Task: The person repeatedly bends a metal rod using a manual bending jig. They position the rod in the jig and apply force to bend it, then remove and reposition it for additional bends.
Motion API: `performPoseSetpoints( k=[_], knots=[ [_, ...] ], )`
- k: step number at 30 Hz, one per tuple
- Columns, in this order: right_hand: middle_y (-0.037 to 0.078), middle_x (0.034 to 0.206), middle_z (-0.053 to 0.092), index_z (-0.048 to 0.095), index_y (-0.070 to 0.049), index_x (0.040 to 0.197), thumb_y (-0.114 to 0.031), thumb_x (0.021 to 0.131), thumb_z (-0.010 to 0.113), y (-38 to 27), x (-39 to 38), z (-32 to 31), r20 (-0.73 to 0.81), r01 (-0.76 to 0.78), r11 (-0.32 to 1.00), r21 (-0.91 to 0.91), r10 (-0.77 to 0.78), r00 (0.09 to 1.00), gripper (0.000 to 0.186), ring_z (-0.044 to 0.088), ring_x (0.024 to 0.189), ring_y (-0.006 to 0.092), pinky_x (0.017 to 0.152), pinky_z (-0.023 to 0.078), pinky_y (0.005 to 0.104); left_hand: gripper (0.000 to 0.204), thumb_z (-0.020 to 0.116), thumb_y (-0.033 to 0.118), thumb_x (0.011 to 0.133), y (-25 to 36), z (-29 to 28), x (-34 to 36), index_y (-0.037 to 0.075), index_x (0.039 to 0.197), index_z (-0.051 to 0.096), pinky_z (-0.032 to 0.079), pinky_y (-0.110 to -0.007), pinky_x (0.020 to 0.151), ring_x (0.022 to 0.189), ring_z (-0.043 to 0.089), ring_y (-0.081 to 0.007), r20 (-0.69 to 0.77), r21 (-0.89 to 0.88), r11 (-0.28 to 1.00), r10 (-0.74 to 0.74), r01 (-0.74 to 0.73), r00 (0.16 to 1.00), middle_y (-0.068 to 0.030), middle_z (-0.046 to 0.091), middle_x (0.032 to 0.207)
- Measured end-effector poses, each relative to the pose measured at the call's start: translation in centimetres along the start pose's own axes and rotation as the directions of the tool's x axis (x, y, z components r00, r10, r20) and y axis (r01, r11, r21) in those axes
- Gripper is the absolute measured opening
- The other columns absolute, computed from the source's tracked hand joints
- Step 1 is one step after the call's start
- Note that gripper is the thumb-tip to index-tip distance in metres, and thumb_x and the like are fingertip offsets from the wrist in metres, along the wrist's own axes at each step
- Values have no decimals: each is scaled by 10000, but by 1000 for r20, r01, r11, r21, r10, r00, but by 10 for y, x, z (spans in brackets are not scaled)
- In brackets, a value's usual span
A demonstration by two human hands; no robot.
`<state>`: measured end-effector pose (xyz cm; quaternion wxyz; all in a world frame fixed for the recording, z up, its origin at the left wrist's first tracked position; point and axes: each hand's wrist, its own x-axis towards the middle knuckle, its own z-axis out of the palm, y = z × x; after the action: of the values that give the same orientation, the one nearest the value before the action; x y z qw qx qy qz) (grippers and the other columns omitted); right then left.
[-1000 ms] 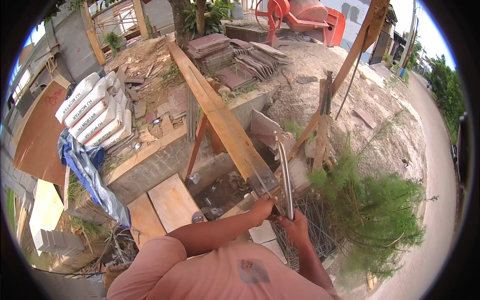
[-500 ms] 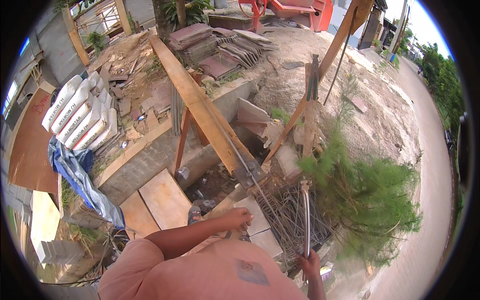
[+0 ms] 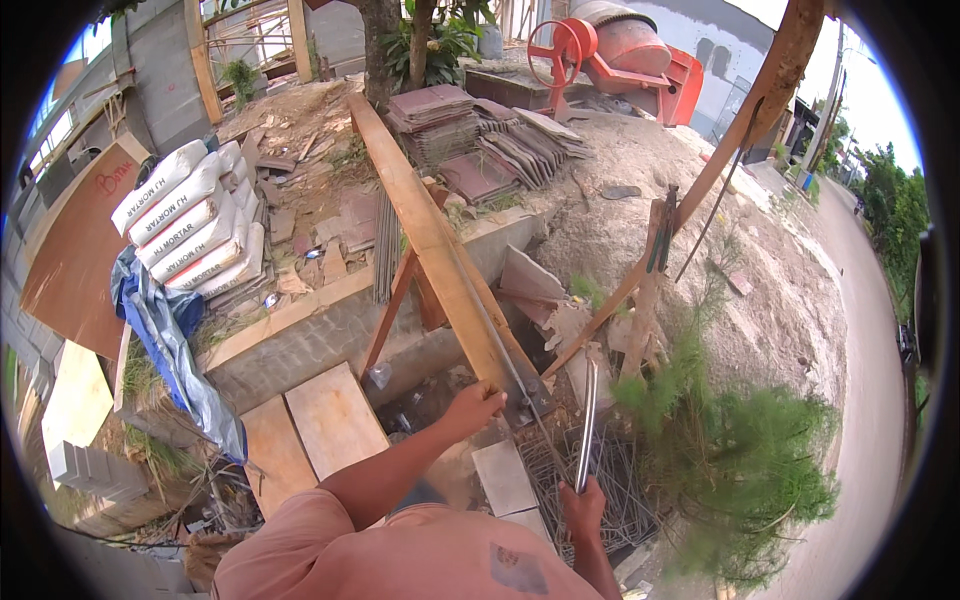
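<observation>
Seen from the head of a person in a salmon-coloured shirt (image 3: 420,555), looking down on a building site. The right hand (image 3: 583,505) is wrapped around the near end of a shiny silver metal tube (image 3: 587,425). The tube points away from the body, its far end leaning slightly to the right, and lies to the right of a long wooden beam (image 3: 408,205).

The beam slants from the upper left toward the person, ending in a dark metal plate (image 3: 513,385). A thin steel rod (image 3: 503,352) runs lengthwise along it and past the plate, toward the lower right. The rod therefore passes between the two hands, at an angle to the tube.

The left hand (image 3: 475,410) is at the beam's near end, just left of the rod and closer to the plate than the right hand is. Its fingers are curled; whether they pinch anything cannot be told.

Below and around the right hand is a tangle of bent steel rods (image 3: 628,495), with feathery green branches (image 3: 730,440) to the right. Farther off are stacked white sacks (image 3: 190,235), piled reddish tiles (image 3: 432,125) and an orange concrete mixer (image 3: 625,60).
</observation>
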<state>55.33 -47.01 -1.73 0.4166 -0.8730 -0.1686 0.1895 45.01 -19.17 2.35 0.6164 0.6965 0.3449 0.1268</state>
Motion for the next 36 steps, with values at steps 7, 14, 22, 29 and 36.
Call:
performPoseSetpoints(
  k=[7,14,22,29,36],
  knots=[
    [26,614,493,516,-8,816,-136,786,707,86,-29,-24,-74,56,997,47,-52,996,232,475,534,136,505,404,320,403,611,319,878,-8,-26,114,28,1151,549,443,-483,961,1133,563,-364,-399,548,836,266,-4,878,-154,596,1201],
    [116,757,606,585,-7,981,-259,866,676,121,-134,-98,7,-192,980,59,192,981,291,535,705,183,600,454,416,660,523,461,905,-34,-18,169,100,1438,378,112,-648,1128,1462,128,-320,-469,639,764,296,88,832,-114,230,1560],
    [94,763,602,577,0,957,-214,869,657,92,-158,-103,91,-308,951,20,305,948,245,529,692,179,588,453,382,612,421,456,961,-17,-28,155,143,1481,343,67,-643,1134,1464,145,-304,-279,814,579,315,49,907,-87,289,1544],
    [50,747,592,593,-8,975,-145,875,588,76,-142,-94,145,-268,963,24,262,954,170,511,655,152,558,430,310,593,405,428,973,-17,-25,163,128,1479,338,102,-636,1126,1451,189,-298,-254,849,527,343,39,904,-91,301,1540],
    [24,712,570,612,-23,994,-165,876,576,96,-125,-77,191,-304,931,204,267,945,188,479,630,115,533,398,282,602,395,456,974,-21,-27,160,139,1482,334,88,-629,1137,1451,184,-294,-259,855,517,340,51,904,-70,308,1539]
  ],
)
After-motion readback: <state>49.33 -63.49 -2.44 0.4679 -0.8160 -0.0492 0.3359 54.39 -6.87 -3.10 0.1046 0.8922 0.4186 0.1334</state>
